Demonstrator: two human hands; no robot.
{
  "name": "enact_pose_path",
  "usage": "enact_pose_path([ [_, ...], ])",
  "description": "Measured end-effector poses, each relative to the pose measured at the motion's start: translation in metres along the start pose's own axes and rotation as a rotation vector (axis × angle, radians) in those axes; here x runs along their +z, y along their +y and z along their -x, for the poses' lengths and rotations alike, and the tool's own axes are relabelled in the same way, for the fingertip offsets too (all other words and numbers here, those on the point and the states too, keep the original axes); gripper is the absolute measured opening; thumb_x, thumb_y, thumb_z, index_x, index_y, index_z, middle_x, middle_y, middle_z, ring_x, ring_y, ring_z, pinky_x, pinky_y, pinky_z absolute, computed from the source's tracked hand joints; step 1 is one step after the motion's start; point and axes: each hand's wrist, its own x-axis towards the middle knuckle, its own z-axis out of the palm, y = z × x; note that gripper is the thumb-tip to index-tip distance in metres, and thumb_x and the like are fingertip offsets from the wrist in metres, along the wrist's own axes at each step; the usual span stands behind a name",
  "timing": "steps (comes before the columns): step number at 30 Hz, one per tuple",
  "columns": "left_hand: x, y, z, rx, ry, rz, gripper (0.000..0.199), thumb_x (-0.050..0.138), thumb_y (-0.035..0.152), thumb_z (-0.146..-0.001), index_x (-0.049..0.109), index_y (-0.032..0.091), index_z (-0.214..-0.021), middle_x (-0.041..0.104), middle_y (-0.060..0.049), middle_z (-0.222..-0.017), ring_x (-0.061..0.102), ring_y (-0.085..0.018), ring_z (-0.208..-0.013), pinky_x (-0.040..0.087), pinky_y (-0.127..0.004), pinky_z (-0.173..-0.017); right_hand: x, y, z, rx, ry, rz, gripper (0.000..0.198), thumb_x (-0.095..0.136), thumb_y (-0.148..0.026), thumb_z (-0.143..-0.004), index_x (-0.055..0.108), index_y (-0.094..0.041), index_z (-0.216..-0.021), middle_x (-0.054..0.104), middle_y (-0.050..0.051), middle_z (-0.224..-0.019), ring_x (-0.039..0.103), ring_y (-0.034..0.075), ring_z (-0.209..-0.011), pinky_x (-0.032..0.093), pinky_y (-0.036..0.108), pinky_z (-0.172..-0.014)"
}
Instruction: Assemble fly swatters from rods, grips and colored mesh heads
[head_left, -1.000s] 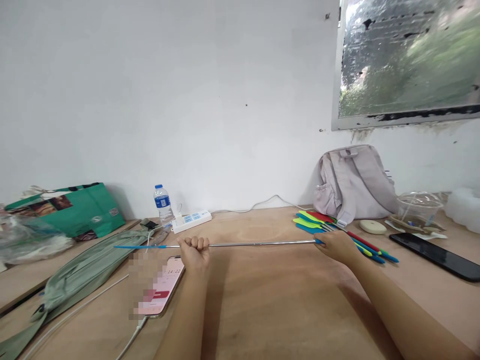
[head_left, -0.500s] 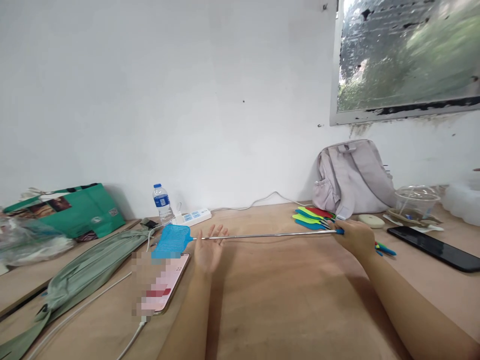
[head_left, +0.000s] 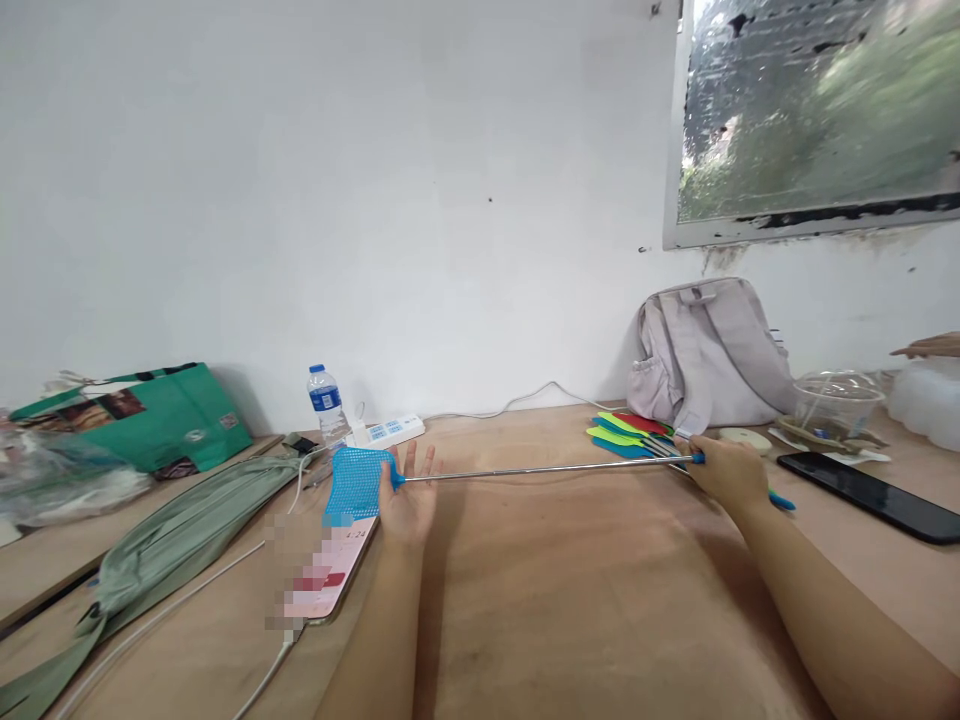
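A fly swatter with a blue mesh head (head_left: 360,482) and a thin metal rod (head_left: 555,467) stretches level above the table. My right hand (head_left: 724,470) is closed around its blue handle end. My left hand (head_left: 409,500) is palm up with fingers spread, at the neck below the mesh head. The rod lies across that palm, and the thumb is beside the blue neck. Behind my right hand lies a fan of other swatters (head_left: 626,432) in green, blue and red, partly hidden by the hand.
A pink-screened phone (head_left: 330,580) lies under the mesh head. At the back left stand a water bottle (head_left: 327,405) and power strip (head_left: 394,430). A grey backpack (head_left: 705,350), plastic cup (head_left: 836,400) and black phone (head_left: 870,495) are on the right. Another person's hand (head_left: 930,346) shows at the right edge.
The swatter and my right hand have shifted slightly right. My left thumb has come up to the neck of the swatter. Another person's hand has come further into view at the right.
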Motion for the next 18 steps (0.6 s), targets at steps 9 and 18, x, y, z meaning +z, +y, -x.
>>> enact_pose_path([
  [9, -0.003, -0.004, -0.003, -0.099, 0.004, -0.183, 0.023, 0.04, 0.033, -0.086, 0.06, 0.025, -0.095, 0.053, -0.003, -0.121, 0.05, -0.022, -0.109, 0.041, -0.037, -0.087, -0.001, 0.005, 0.002, 0.04, -0.163, -0.03, 0.038, 0.035, -0.043, -0.081, 0.06, -0.021, -0.062, 0.062, 0.005, -0.058, 0.053, 0.019, -0.054, 0.022, 0.028, -0.052],
  [18, -0.011, 0.006, -0.007, 0.039, 0.009, -0.062, 0.03, 0.038, 0.04, -0.084, 0.061, 0.021, -0.091, 0.062, -0.006, -0.101, 0.054, -0.024, -0.103, 0.04, -0.044, -0.089, 0.004, 0.02, 0.002, 0.076, -0.179, -0.055, 0.034, 0.038, -0.043, -0.08, 0.059, -0.022, -0.065, 0.062, 0.006, -0.061, 0.055, 0.022, -0.058, 0.023, 0.028, -0.052],
])
